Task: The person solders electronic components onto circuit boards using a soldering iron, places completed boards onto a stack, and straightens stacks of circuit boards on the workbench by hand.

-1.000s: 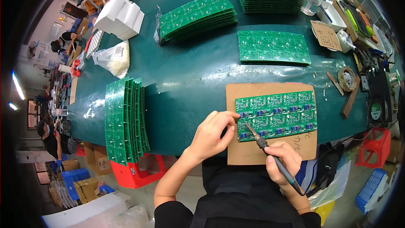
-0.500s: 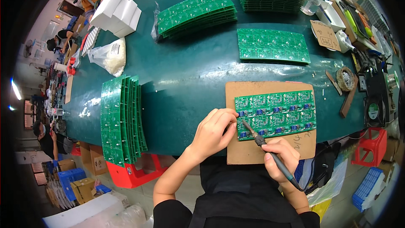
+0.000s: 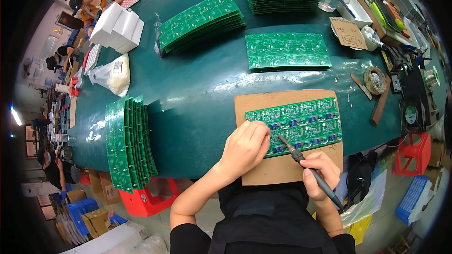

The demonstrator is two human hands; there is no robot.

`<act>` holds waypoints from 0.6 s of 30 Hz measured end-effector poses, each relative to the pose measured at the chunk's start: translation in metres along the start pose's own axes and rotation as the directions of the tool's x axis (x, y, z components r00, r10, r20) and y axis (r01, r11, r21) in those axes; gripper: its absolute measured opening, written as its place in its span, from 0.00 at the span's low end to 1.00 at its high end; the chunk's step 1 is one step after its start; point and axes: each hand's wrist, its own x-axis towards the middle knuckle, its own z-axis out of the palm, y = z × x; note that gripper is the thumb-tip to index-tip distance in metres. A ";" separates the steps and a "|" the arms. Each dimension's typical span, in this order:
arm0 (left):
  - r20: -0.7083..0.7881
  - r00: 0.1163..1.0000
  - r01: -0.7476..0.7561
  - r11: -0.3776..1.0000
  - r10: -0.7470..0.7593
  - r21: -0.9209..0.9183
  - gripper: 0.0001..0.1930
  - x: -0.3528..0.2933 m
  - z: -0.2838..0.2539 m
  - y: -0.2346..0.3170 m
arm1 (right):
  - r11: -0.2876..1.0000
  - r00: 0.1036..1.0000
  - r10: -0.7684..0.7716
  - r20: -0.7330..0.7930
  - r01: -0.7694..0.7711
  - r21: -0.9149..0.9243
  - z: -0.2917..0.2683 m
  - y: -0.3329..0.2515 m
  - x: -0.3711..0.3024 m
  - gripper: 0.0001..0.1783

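A green circuit board (image 3: 306,134) with rows of blue components lies on a sheet of brown cardboard (image 3: 263,175) in front of me. My right hand (image 3: 322,173) is closed round the handle of a soldering iron (image 3: 297,154), whose tip points down at the board's left half. Over the board's left end, my left hand (image 3: 244,149) has its thumb and fingers pressed together close to the iron's tip. Whatever those fingers pinch is hidden or too small to name.
Green circuit boards stand in a row (image 3: 129,143) at left; more boards lie in stacks (image 3: 202,21) toward the far side. A round tin (image 3: 375,81), wooden strips (image 3: 380,101) and a solder spool (image 3: 431,77) sit at right. Another person (image 3: 101,0) works at far left.
Both hands have moved rightward along the board, the iron's tip going from its left edge to farther in. My left fingers now cover the board's left end. The whole view has shifted slightly.
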 end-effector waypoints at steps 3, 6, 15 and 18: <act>-0.016 1.000 0.010 1.000 -0.010 0.006 0.08 0.000 0.002 0.001 | 1.000 1.000 -0.001 0.009 0.001 0.005 0.002 0.004 0.000 0.09; -0.021 1.000 0.012 1.000 -0.012 0.000 0.08 0.001 0.002 0.002 | 1.000 0.999 -0.016 0.037 0.017 -0.003 0.001 0.001 0.004 0.10; -0.004 0.999 0.052 0.996 -0.052 -0.069 0.08 0.009 -0.004 0.012 | 0.998 0.995 -0.058 -0.076 0.058 0.003 -0.026 0.007 0.005 0.09; 0.033 0.993 0.115 0.979 -0.111 -0.171 0.09 0.018 0.005 0.022 | 0.999 0.995 -0.043 -0.086 0.043 -0.010 -0.031 0.009 0.005 0.09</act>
